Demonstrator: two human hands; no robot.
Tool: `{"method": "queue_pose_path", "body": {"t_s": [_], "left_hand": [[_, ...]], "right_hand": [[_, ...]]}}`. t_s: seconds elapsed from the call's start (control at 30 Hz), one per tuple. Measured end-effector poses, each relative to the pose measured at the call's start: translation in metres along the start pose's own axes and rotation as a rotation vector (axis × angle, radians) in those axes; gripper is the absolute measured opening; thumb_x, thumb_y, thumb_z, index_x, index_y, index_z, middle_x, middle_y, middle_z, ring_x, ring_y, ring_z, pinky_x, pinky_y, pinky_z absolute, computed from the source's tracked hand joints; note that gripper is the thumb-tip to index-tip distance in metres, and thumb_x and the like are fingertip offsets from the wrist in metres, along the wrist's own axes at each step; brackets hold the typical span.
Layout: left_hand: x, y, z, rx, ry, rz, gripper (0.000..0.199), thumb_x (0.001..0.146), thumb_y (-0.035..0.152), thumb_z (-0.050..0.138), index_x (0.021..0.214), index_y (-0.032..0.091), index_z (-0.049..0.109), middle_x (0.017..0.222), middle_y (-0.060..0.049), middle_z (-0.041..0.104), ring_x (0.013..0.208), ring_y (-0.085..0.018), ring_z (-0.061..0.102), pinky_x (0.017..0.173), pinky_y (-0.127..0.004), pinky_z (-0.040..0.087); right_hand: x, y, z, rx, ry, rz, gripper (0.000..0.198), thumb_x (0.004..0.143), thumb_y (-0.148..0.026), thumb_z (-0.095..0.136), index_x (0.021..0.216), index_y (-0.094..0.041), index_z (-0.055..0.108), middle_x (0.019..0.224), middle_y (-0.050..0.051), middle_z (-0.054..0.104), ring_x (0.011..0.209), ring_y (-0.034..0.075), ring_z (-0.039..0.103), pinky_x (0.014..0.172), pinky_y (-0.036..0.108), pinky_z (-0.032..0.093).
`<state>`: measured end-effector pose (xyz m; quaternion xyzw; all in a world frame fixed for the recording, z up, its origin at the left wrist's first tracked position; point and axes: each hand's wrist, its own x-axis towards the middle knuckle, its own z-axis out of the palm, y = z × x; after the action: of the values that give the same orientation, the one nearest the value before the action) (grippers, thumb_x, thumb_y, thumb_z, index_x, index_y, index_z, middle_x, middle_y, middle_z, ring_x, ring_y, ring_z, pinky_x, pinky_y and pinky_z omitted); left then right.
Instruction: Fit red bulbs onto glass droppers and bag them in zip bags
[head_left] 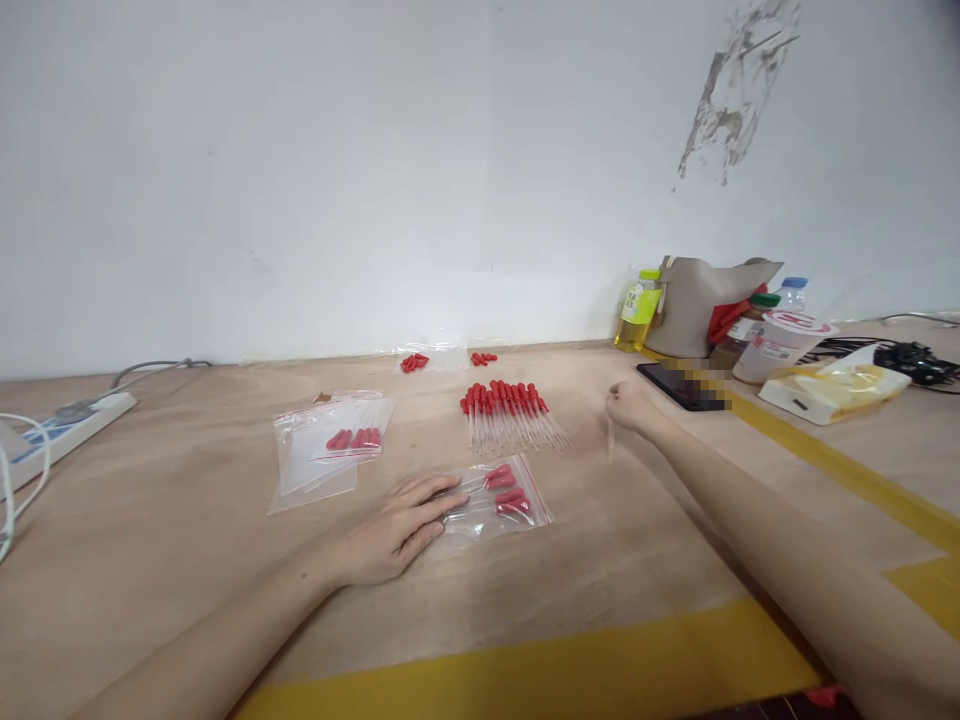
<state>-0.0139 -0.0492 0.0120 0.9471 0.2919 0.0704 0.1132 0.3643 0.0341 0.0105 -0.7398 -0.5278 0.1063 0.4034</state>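
My left hand (397,525) lies flat on the table, its outstretched fingertips resting on the left end of a clear zip bag (457,528). Several droppers with red rubber bulbs (508,490) are inside that bag, bulbs towards the zip on the right. To the right, my right hand (630,407) is closed low over the table. A pale, blurred strip shows below its fingers; I cannot make out what it is. Between the hands and farther back, many red-bulbed glass droppers (506,405) lie side by side, tips towards me.
Left lie stacked zip bags (315,480), the top one holding red-bulbed droppers. Loose red bulbs (414,363) lie near the wall. A phone (682,387), a yellow bottle (637,310), a grey bag (690,305), a cup (780,347) and a tissue pack (832,388) stand right. A power strip (67,440) lies far left.
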Motion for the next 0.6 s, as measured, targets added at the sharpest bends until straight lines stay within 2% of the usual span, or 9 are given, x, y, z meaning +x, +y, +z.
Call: {"method": "queue_pose_path", "body": {"t_s": [0.07,0.1,0.17,0.23,0.4,0.6], "left_hand": [[0.000,-0.001,0.000,-0.004,-0.009,-0.002,0.041,0.092,0.028,0.029,0.133,0.032,0.029,0.140,0.000,0.029,0.128,-0.020,0.025,0.104,-0.040,0.025],[0.000,-0.001,0.000,-0.008,-0.010,-0.004,0.041,0.092,0.028,0.029,0.133,0.032,0.030,0.140,0.000,0.029,0.128,-0.020,0.025,0.104,-0.040,0.025],[0.000,-0.001,0.000,-0.017,-0.010,-0.008,0.040,0.092,0.027,0.029,0.132,0.032,0.032,0.139,0.000,0.029,0.127,-0.020,0.025,0.104,-0.040,0.026],[0.000,0.000,0.000,-0.028,-0.002,-0.010,0.039,0.092,0.027,0.030,0.130,0.032,0.035,0.139,0.001,0.030,0.127,-0.020,0.026,0.104,-0.039,0.027],[-0.001,0.002,-0.002,-0.031,0.007,-0.016,0.038,0.091,0.027,0.031,0.128,0.032,0.038,0.138,0.000,0.032,0.126,-0.021,0.028,0.103,-0.039,0.028],[-0.001,0.000,0.000,-0.026,0.018,-0.008,0.039,0.091,0.026,0.032,0.130,0.032,0.036,0.138,0.001,0.031,0.126,-0.021,0.029,0.103,-0.039,0.028]], "right_hand": [[-0.019,-0.011,0.000,0.098,-0.055,0.020,0.013,0.081,-0.020,0.040,0.083,-0.016,0.052,0.061,0.004,0.056,0.052,0.013,0.056,0.050,0.025,0.046],[-0.031,-0.017,0.003,0.290,-0.107,0.045,0.013,0.082,-0.020,0.037,0.087,-0.016,0.049,0.063,0.002,0.056,0.050,0.011,0.055,0.049,0.024,0.046],[-0.054,-0.026,0.010,0.576,-0.144,0.067,0.010,0.081,-0.024,0.040,0.089,-0.018,0.043,0.063,-0.002,0.052,0.048,0.010,0.054,0.048,0.024,0.047],[-0.073,-0.030,0.018,0.713,-0.145,0.041,0.017,0.078,-0.030,0.046,0.090,-0.020,0.040,0.063,-0.004,0.050,0.048,0.009,0.054,0.047,0.023,0.047],[-0.086,-0.026,0.023,0.849,-0.118,0.105,0.022,0.074,-0.032,0.049,0.088,-0.020,0.038,0.063,-0.006,0.048,0.047,0.008,0.052,0.046,0.021,0.046],[-0.095,-0.026,0.028,0.953,-0.177,0.187,0.021,0.074,-0.030,0.051,0.088,-0.020,0.040,0.059,-0.006,0.050,0.045,0.008,0.052,0.045,0.021,0.045]]}}
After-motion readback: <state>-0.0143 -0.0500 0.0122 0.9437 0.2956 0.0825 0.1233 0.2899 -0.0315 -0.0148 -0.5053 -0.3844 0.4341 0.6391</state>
